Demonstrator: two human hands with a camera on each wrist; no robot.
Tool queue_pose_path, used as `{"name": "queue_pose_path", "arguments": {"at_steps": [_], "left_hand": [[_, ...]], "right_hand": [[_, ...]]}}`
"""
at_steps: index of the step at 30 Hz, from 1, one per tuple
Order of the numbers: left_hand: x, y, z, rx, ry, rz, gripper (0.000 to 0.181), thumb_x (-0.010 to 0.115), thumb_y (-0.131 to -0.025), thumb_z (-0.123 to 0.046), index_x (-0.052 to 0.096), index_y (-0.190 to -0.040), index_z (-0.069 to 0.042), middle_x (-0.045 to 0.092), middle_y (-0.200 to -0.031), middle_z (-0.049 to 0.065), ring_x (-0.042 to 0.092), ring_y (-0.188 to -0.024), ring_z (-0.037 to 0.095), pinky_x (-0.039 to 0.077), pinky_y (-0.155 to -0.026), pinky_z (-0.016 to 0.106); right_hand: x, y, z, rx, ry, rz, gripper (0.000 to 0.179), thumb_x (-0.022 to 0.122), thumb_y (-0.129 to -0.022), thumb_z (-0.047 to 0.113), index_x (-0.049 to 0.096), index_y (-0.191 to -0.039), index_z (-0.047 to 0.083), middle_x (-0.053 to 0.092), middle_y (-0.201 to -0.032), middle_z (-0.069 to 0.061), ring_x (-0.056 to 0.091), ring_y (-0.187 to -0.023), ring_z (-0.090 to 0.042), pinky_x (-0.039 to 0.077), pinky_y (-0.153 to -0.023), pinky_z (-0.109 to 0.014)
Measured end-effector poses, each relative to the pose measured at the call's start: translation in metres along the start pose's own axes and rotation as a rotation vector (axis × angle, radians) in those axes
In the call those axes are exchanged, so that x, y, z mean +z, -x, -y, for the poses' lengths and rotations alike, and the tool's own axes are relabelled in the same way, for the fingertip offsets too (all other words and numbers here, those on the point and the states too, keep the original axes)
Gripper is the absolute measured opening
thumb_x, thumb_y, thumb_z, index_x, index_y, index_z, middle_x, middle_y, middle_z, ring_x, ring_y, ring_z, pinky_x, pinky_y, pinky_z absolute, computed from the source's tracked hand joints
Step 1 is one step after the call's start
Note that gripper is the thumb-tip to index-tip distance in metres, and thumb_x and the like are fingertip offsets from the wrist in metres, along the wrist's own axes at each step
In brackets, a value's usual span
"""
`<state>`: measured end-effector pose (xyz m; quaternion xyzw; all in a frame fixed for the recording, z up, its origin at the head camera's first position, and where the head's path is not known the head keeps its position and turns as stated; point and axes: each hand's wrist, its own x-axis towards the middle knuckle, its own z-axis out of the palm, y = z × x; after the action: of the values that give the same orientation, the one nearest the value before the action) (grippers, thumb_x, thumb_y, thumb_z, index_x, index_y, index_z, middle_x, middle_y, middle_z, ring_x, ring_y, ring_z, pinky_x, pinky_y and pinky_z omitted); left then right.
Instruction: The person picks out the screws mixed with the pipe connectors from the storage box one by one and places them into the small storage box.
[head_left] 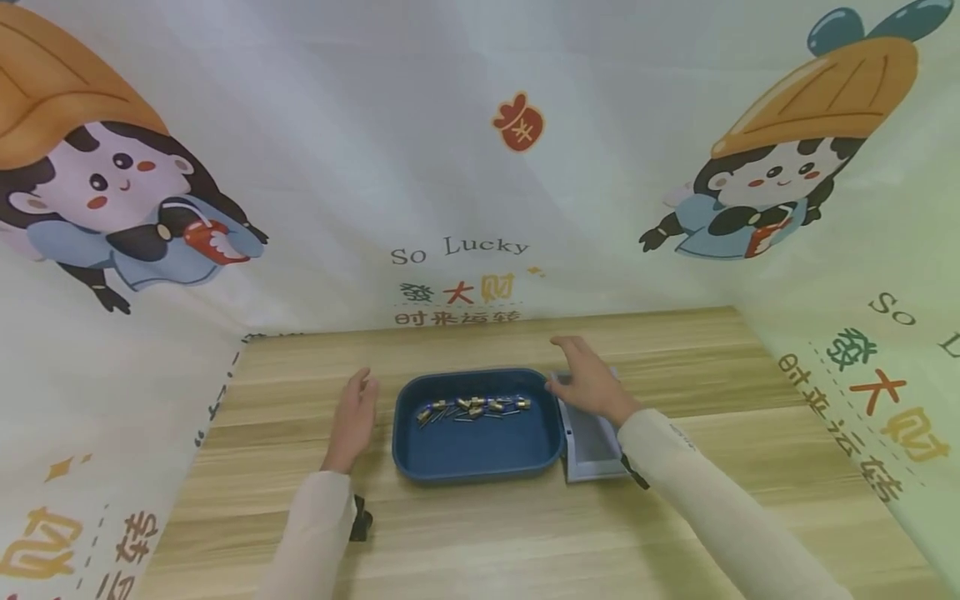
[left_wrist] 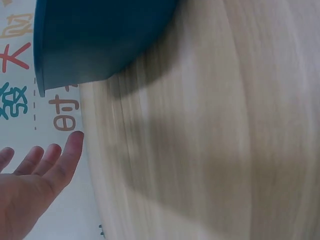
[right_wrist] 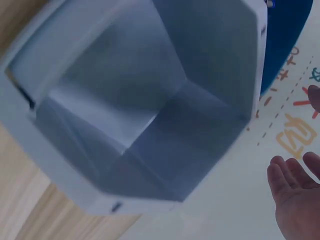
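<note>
Head view shows the blue tub (head_left: 480, 454) of shiny bits (head_left: 474, 406) near the table's (head_left: 480, 542) far edge, left hand (head_left: 354, 421) beside it, right hand (head_left: 592, 387) above the grey box (head_left: 596, 468), fingers loose and empty, maybe getting ready, so next needs a pinch.

Downward head view, close wrist views, shared blue tray (head_left: 480, 454)

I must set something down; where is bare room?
The pale wooden table is bare in front of the blue rectangular tray and left of the left hand. Crowded: right of the tray, with the grey open box and the right hand.
</note>
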<state>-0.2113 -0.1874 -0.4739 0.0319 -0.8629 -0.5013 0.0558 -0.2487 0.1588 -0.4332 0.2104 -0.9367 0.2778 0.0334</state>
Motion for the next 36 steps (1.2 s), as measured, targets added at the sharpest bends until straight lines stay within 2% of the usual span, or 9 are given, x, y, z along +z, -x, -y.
{"name": "queue_pose_path", "arguments": {"at_steps": [4, 8, 11, 17, 22, 29, 31, 36], "left_hand": [[0.002, 0.001, 0.002, -0.07, 0.047, 0.02, 0.065, 0.023, -0.092, -0.053, 0.024, -0.139, -0.009, 0.034, -0.135, 0.022, 0.036, -0.119, 0.037, 0.03, -0.096, 0.055], [0.006, 0.002, 0.006, -0.118, 0.077, 0.024, 0.055, 0.026, -0.095, -0.043, 0.026, -0.138, -0.009, 0.039, -0.13, 0.02, 0.043, -0.111, 0.036, 0.038, -0.089, 0.049], [0.009, 0.003, 0.007, -0.125, 0.102, 0.025, 0.051, 0.027, -0.096, -0.038, 0.027, -0.137, -0.008, 0.042, -0.125, 0.02, 0.047, -0.106, 0.036, 0.043, -0.084, 0.046], [0.013, 0.006, 0.009, -0.128, 0.15, 0.014, 0.05, 0.031, -0.095, -0.038, 0.032, -0.135, -0.007, 0.046, -0.12, 0.022, 0.05, -0.101, 0.036, 0.045, -0.082, 0.045], [0.017, 0.008, 0.013, -0.146, 0.17, -0.015, 0.04, 0.037, -0.095, -0.025, 0.038, -0.129, -0.004, 0.05, -0.111, 0.024, 0.055, -0.085, 0.035, 0.049, -0.073, 0.042], [0.022, 0.01, 0.01, -0.166, 0.164, -0.036, 0.035, 0.043, -0.091, -0.018, 0.045, -0.12, 0.001, 0.055, -0.1, 0.022, 0.056, -0.068, 0.018, 0.051, -0.063, 0.033], [0.023, 0.01, 0.009, -0.166, 0.168, -0.042, 0.034, 0.045, -0.09, -0.016, 0.046, -0.119, 0.002, 0.055, -0.097, 0.021, 0.055, -0.067, 0.017, 0.05, -0.061, 0.03], [0.029, 0.009, 0.01, -0.116, 0.079, -0.087, 0.03, 0.052, -0.083, -0.007, 0.05, -0.111, 0.003, 0.058, -0.09, 0.018, 0.055, -0.073, 0.021, 0.046, -0.063, 0.027]], "right_hand": [[0.008, 0.002, 0.003, 0.027, -0.022, 0.032, 0.067, 0.068, -0.077, 0.017, 0.034, -0.132, 0.001, 0.037, -0.131, -0.02, 0.048, -0.108, -0.034, 0.043, -0.086, -0.044], [0.017, 0.003, 0.004, 0.025, -0.034, 0.058, 0.065, 0.068, -0.077, 0.016, 0.035, -0.131, -0.001, 0.038, -0.129, -0.021, 0.048, -0.107, -0.033, 0.044, -0.083, -0.043], [0.024, 0.004, 0.005, 0.025, -0.024, 0.054, 0.061, 0.069, -0.076, 0.015, 0.04, -0.127, -0.001, 0.041, -0.127, -0.019, 0.05, -0.105, -0.031, 0.045, -0.082, -0.042], [0.036, 0.004, 0.009, -0.003, -0.021, 0.026, 0.053, 0.07, -0.074, 0.014, 0.048, -0.119, -0.003, 0.046, -0.12, -0.018, 0.052, -0.102, -0.03, 0.045, -0.084, -0.041], [0.046, 0.004, 0.012, -0.022, -0.033, 0.017, 0.051, 0.071, -0.072, 0.012, 0.05, -0.116, -0.002, 0.047, -0.118, -0.019, 0.053, -0.1, -0.029, 0.046, -0.083, -0.04], [0.058, 0.005, 0.017, -0.016, 0.0, 0.075, 0.052, 0.072, -0.072, 0.015, 0.05, -0.117, 0.001, 0.046, -0.116, -0.014, 0.052, -0.099, -0.027, 0.045, -0.084, -0.039], [0.061, 0.005, 0.019, -0.015, -0.002, 0.096, 0.052, 0.072, -0.073, 0.016, 0.05, -0.118, 0.002, 0.047, -0.117, -0.013, 0.052, -0.099, -0.027, 0.045, -0.084, -0.039], [0.07, 0.004, 0.022, -0.028, -0.02, 0.111, 0.052, 0.072, -0.072, 0.013, 0.05, -0.117, -0.001, 0.048, -0.115, -0.014, 0.054, -0.096, -0.026, 0.045, -0.083, -0.037]]}}
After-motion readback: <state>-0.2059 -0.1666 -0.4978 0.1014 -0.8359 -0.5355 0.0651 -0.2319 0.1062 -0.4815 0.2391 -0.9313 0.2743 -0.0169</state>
